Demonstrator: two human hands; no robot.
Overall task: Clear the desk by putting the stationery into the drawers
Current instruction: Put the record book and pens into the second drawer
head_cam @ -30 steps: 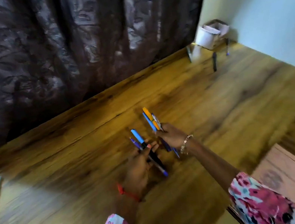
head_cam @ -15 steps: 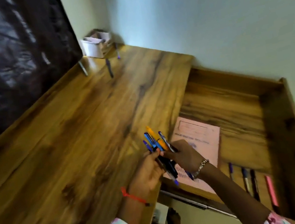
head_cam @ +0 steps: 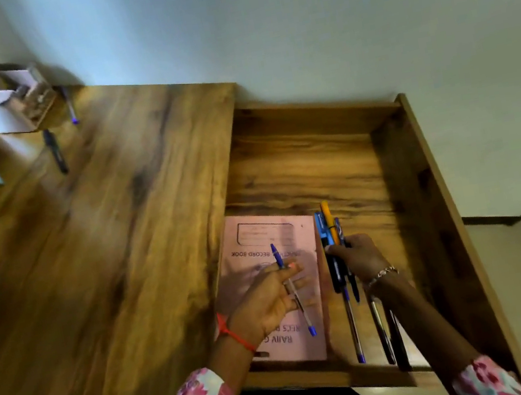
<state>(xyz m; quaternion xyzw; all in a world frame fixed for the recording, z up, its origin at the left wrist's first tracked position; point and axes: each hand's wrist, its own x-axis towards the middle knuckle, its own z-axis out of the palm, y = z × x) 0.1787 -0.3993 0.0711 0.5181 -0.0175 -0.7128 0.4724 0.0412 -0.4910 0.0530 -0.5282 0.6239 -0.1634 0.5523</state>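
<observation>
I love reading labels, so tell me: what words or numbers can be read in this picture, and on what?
"RECORD BOOK": on the pink book in the drawer, upside down to the camera; the word before it is partly behind the blue pen.
"RAJIV G": same cover, the rest hidden by the left hand.
The label box on the cover and the prints on the pens: too blurred to read.

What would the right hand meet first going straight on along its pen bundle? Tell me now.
The right hand grips the pen bundle, aimed at the far end of the drawer. The way looks free over its bare floor. The back wall comes first, though height is unclear.
</observation>
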